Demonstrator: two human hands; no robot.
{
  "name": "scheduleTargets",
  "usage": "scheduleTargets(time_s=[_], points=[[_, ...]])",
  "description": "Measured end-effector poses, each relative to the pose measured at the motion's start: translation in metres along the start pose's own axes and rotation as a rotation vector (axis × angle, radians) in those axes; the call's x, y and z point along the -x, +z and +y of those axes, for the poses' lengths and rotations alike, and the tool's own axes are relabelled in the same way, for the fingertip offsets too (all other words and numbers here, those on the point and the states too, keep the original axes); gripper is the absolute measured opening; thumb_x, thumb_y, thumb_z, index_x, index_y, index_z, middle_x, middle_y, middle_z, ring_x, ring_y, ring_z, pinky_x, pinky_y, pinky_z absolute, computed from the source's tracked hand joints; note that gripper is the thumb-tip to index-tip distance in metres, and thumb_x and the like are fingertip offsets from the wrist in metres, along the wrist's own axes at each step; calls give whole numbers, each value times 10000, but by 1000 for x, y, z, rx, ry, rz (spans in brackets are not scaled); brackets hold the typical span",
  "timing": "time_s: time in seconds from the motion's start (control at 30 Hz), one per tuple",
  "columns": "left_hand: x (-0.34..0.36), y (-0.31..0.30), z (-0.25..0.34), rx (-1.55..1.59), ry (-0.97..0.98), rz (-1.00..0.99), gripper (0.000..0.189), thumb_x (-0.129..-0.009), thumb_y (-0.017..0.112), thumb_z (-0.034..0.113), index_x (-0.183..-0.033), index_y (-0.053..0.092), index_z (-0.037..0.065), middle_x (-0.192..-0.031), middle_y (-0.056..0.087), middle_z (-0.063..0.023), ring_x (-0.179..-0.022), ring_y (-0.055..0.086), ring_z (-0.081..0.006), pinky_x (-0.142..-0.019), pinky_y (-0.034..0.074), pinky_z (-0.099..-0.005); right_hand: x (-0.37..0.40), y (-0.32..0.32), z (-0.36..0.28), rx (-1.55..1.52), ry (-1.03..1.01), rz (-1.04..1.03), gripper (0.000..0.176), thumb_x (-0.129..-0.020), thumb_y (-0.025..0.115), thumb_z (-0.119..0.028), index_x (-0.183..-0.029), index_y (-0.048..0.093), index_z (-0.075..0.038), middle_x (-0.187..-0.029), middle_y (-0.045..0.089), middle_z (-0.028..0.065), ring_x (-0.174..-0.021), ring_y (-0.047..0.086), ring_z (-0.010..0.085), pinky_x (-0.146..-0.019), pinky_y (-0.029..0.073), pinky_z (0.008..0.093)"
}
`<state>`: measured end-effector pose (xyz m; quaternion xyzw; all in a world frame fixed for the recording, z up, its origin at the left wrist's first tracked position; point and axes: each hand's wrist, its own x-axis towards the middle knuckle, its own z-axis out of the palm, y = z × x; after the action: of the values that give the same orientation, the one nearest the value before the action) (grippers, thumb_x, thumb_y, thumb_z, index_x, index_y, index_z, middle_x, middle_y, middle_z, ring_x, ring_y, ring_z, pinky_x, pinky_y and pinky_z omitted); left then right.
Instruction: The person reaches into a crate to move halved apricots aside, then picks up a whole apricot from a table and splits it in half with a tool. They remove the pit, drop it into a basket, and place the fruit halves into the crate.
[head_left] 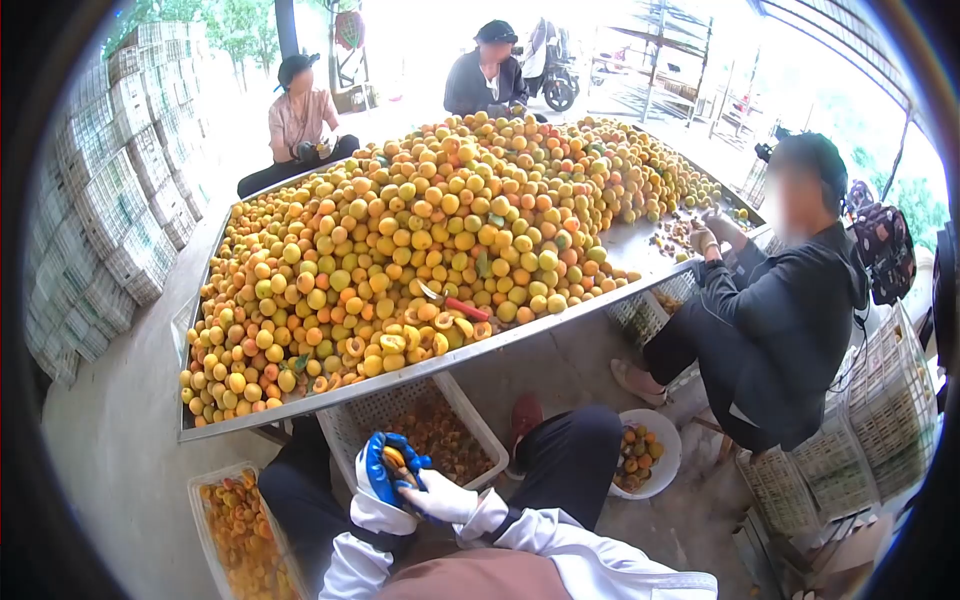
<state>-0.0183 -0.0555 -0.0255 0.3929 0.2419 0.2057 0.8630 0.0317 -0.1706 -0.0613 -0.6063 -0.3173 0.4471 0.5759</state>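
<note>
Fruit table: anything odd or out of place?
A red-handled knife lies loose on the fruit pile, beside some cut fruit. Looks odd because nobody is holding it and its blade sits among the fruit. Nothing else stands out there.

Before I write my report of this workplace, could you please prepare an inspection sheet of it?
Surface: metal table, heaped with yellow-orange fruit.
Job's things: red-handled knife on the heap, cut fruit beside it.
Clutter: white bowl and two crates holding fruit on the floor.
Hands: gloved left hand holds orange fruit; gloved right hand close against it.
Cables: possibly one thin cord by the right-side co-worker; too small to tell.
Surroundings: two more co-workers, stacked crates.
</note>
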Motion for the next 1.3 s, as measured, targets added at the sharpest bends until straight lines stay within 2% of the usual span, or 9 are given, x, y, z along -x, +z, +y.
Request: scheduleTargets(time_s=[0.07, 0.3, 0.37, 0.43, 0.63, 0.97, 1.03, 1.17, 1.3], points=[[2, 8, 5, -72, -62, 64, 413, -1002, 535, 439, -913, 636, 49, -743, 622, -107, -629, 640, -264, -610, 579, -400, -5, 10, 15, 209, -24, 117, 408, -998, 550, -310, -1276, 583, -13, -1145, 678, 262, -1079, 660, 396, -911, 505, 478], [-2, 15, 5, -129, 60, 66, 431, -1017, 508, 427, -821, 593, 52, -644, 577, -116, -531, 599, -250, -562, 560, -388, -3, -1, 6, -528, -1, -56, 474, -1006, 609, -299, -1404, 489, -70, -977, 672, 50, -875, 610, 169, -801, 519, 314], [-4, 18, 8, -120, 84, -13, 418, -1026, 501, 397, -825, 590, 42, -662, 575, -119, -537, 587, -246, -568, 554, -393, -5, -17, 11, -639, 283, -207, 498, -994, 639, -314, -1408, 462, -101, -886, 640, 38, -738, 579, 124, -662, 507, 281], [-12, 15, 8, -109, 97, -173, 418, -1042, 492, 380, -832, 580, 29, -729, 575, -129, -604, 582, -250, -621, 560, -415, 24, -19, -56, -861, 321, -140, 213, -995, 635, -305, -1115, 538, -157, -691, 485, -35, -478, 421, 60, -400, 325, 202], [-18, 12, 15, 345, -217, -311, 558, -1054, 413, 468, -1250, 605, -18, -1094, 689, -187, -926, 671, -345, -970, 521, -540, 9, -29, -20, -1051, 482, -181, 242, -1011, 562, -419, -911, 500, -208, -639, 415, -46, -442, 374, 77, -391, 280, 221], [-20, -4, 16, 186, -377, -225, 486, -1012, 539, 418, -1256, 619, 5, -933, 656, -142, -928, 671, -343, -843, 567, -470, 3, -23, -12, -631, 367, -4, 187, -1017, 584, -256, -1134, 494, -141, -719, 486, 1, -483, 443, 92, -406, 353, 237], [-15, -5, 14, 130, -339, -183, 491, -998, 561, 420, -1263, 617, 10, -925, 653, -139, -917, 665, -331, -845, 564, -463, 5, -30, -3, -598, 378, -61, 392, -992, 620, -295, -1299, 435, -136, -805, 545, 17, -553, 486, 97, -457, 382, 251], [-16, -13, 6, 238, -422, -105, 481, -997, 560, 438, -1275, 624, 51, -975, 650, -122, -931, 661, -325, -848, 559, -479, 1, -48, 11, -563, 261, -349, 335, -956, 668, -267, -1205, 557, -72, -804, 538, -4, -633, 515, 83, -513, 406, 240], [-31, -29, -11, 350, -364, -105, 514, -1011, 531, 482, -1348, 579, 98, -1095, 667, -116, -946, 663, -323, -873, 553, -524, 10, -43, -5, -742, 242, -217, 319, -916, 705, -261, -1131, 579, -62, -803, 551, 5, -595, 500, 92, -511, 410, 249]])
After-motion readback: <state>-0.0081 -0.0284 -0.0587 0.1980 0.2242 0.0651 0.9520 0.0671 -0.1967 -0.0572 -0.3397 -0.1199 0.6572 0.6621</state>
